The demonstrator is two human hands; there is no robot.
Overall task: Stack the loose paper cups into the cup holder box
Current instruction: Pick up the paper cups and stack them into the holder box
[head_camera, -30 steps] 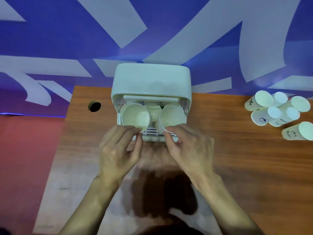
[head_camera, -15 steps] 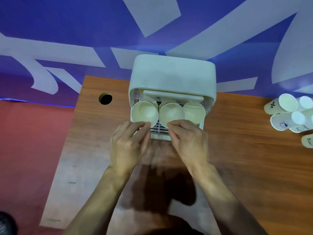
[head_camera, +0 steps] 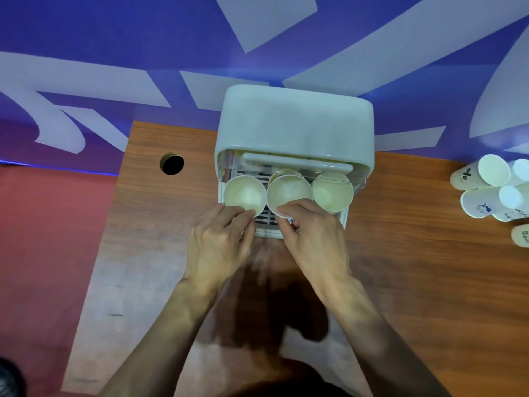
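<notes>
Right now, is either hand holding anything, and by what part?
Left hand pinches the left cup at its near rim; right hand pinches the middle cup at its near rim.

A: How is the pale grey-green rounded cup holder box (head_camera: 294, 124) finished?
B: Smooth moulded plastic is seen, with a soft satin sheen. The curved front flap (head_camera: 359, 179) looks to be clear plastic.
A: And the off-white paper cups (head_camera: 244, 194) set in it?
B: Matt paper is shown, smooth inside, with rolled rims.
A: And underneath?
B: The brown rectangular table top (head_camera: 415, 253) is marked by wood grain; a faint gloss is caught, and a paler, dull patch is seen towards its left.
</notes>
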